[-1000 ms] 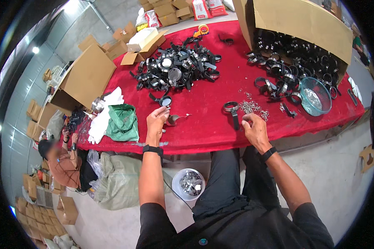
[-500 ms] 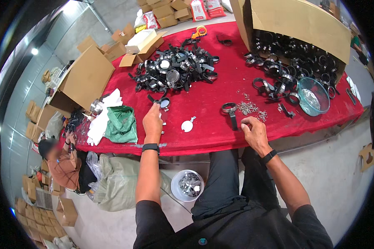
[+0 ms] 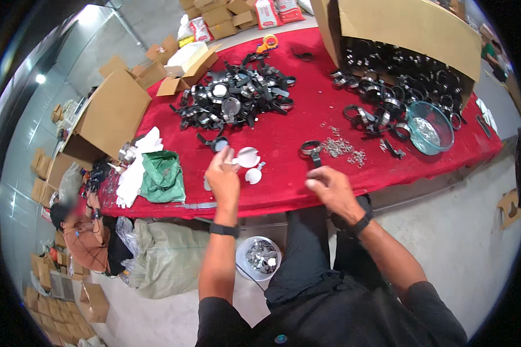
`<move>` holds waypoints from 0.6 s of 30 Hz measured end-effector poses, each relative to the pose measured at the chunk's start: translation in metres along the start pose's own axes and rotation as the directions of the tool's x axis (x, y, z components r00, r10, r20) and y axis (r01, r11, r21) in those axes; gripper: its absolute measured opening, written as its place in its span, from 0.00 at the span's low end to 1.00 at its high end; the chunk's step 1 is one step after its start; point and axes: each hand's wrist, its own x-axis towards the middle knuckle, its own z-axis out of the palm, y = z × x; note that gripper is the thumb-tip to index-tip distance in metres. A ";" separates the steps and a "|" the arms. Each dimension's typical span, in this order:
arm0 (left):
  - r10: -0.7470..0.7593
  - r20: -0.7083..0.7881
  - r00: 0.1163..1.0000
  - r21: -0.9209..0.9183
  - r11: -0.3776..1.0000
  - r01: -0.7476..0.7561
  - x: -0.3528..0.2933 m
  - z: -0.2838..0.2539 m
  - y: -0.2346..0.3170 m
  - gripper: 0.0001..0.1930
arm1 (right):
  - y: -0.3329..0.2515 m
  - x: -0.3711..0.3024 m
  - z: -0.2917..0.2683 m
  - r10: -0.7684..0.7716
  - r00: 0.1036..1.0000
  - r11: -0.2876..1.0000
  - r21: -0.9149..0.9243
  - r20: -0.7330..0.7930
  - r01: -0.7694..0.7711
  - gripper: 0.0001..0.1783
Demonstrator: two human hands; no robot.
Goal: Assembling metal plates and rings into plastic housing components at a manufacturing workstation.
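My left hand (image 3: 223,180) pinches a white round disc with a small tab (image 3: 248,157) and holds it above the red cloth. A second white disc (image 3: 253,176) lies just below it. Past my left fingertips is a black strap with a round, light-faced case (image 3: 219,144). My right hand (image 3: 336,195), slightly blurred, has its thumb and forefinger apart at the tail of a black strap with a metal ring (image 3: 311,148). No grip on that strap can be seen. Small metal clips (image 3: 337,147) lie scattered beyond the right hand.
A big heap of black straps with metal rings (image 3: 235,95) lies ahead. More straps spill from a cardboard box (image 3: 411,26) at the right, near a clear bowl (image 3: 430,128). A green bag (image 3: 162,177) lies left. Below the table edge stands a white bucket (image 3: 241,258). A person (image 3: 85,243) sits left.
My left hand has moved right and nearer from beside the light-faced case, and a white disc now shows in its fingers. My right hand has shifted left, to the ringed strap's tail.
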 end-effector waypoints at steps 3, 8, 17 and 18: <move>0.104 0.044 0.994 0.035 0.994 -0.106 -0.071 0.061 0.024 0.24 | -0.025 0.002 0.022 0.354 0.902 0.839 0.343 0.246 -0.423 0.24; 0.646 0.318 0.694 0.266 0.642 -0.719 -0.142 0.099 0.023 0.31 | -0.022 -0.003 0.014 0.387 0.903 0.532 0.756 0.184 -0.382 0.14; 0.678 0.345 0.649 0.195 0.624 -0.756 -0.162 0.125 0.018 0.32 | -0.011 -0.021 -0.022 0.490 0.832 0.567 0.631 0.258 -0.530 0.10; 0.679 0.343 0.650 0.195 0.625 -0.756 -0.161 0.127 0.020 0.32 | -0.013 -0.020 -0.021 0.523 0.821 0.576 0.615 0.229 -0.539 0.11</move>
